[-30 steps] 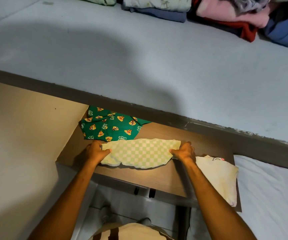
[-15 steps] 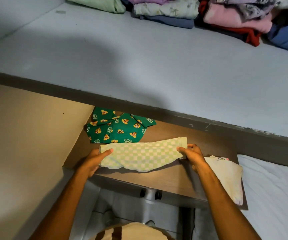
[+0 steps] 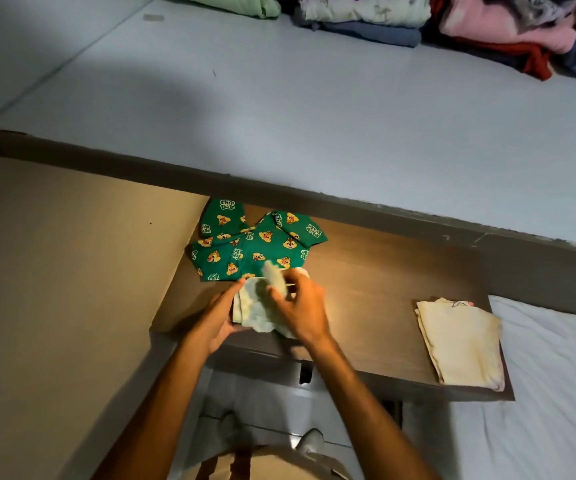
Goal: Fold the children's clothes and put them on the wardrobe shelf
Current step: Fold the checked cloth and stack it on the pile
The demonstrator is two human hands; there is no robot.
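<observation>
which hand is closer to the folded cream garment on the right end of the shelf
The right hand. It is on the checked cloth, with bare shelf between it and the cream garment. The left hand is farther, at the cloth's far side.

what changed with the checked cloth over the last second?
The right hand carried its end of the pale green checked garment leftward over to the left hand, folding it from a wide strip into a small bundle. Both hands hold it. The green chipmunk-print garment and the folded cream garment kept their places on the wooden board.
</observation>
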